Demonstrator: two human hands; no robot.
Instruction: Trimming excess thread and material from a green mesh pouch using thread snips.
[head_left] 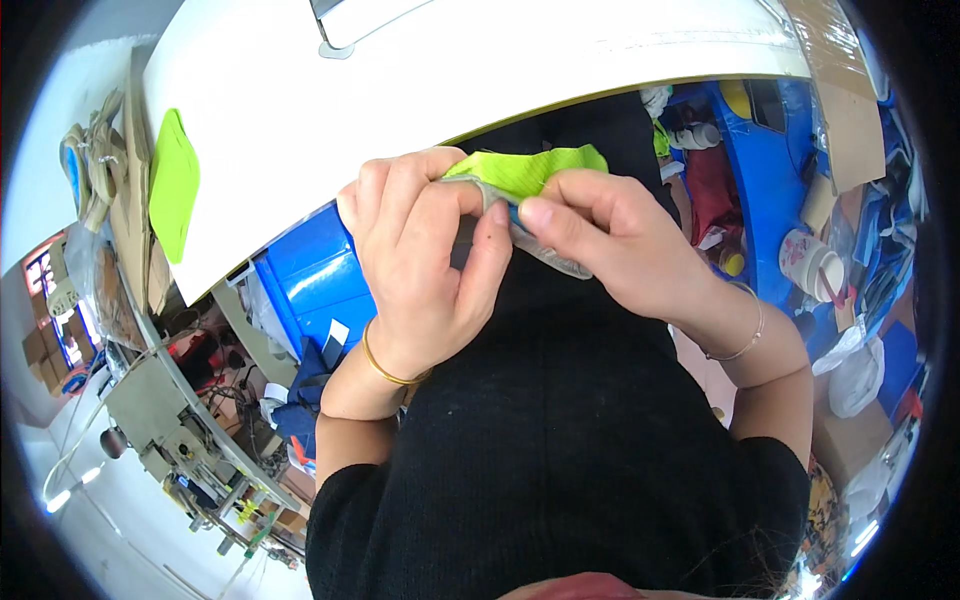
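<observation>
Between my two hands, in front of my chest near the white table's edge, is a piece of bright green fabric (525,171) with a grey underside or lining. My left hand (415,245) pinches its left part between thumb and finger. On the right side, my right hand (600,222) grips it with thumb and bent forefinger. A small bit of blue shows between the fingertips; I cannot make out what it is. The grey part hangs below the fingers, and the green part stands up above them.
The white table (400,90) spreads ahead, with another green fabric piece (174,188) at its left end. A blue bin (318,275) stands below at left, beside a sewing machine (165,415). At right are a blue container (765,190), a white tub (808,265) and a cardboard piece (845,120).
</observation>
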